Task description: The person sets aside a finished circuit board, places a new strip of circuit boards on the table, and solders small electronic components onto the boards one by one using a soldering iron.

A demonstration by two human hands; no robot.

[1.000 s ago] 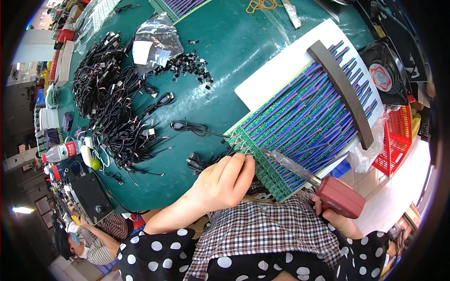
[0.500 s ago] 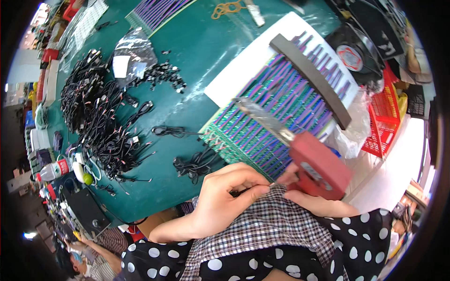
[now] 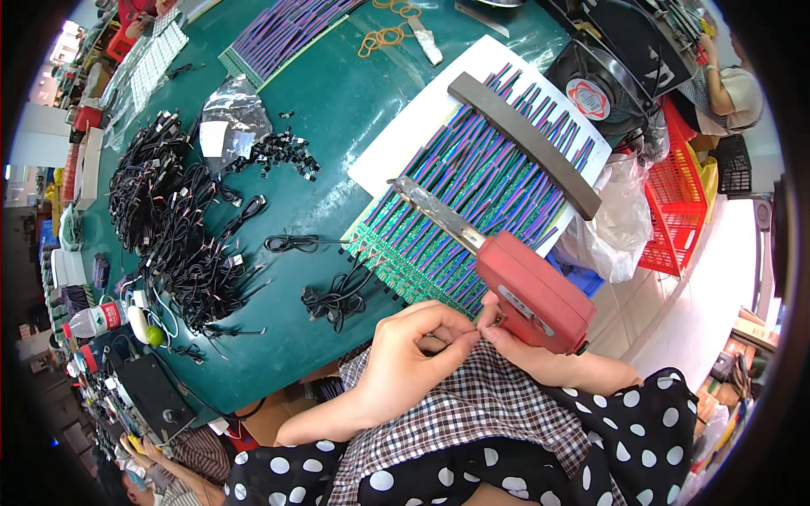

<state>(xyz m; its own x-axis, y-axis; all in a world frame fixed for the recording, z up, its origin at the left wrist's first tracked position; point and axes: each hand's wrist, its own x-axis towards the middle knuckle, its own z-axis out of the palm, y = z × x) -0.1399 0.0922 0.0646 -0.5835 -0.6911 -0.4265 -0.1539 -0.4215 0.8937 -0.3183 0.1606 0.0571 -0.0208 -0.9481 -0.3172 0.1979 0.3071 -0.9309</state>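
My left hand is closed in a pinch, thumb against forefinger, in front of the checked apron. My right hand pinches too, its fingertips meeting those of the left. Whatever lies between them is too small to make out. A red box-shaped tool with a long flat metal bar covers part of my right hand; whether that hand grips it I cannot tell. Beyond my fingers lies a green circuit-board panel with rows of purple-blue wires. A dark bar rests across the wires.
Left on the green table are a heap of black cables, a clear bag and small black parts. A coiled cable lies by the panel. A fan and red crate stand right.
The whole view has shifted, so the table things and the red tool appear further left. My hands stay together, fingertips pinched, with the fingers slightly changed in pose.
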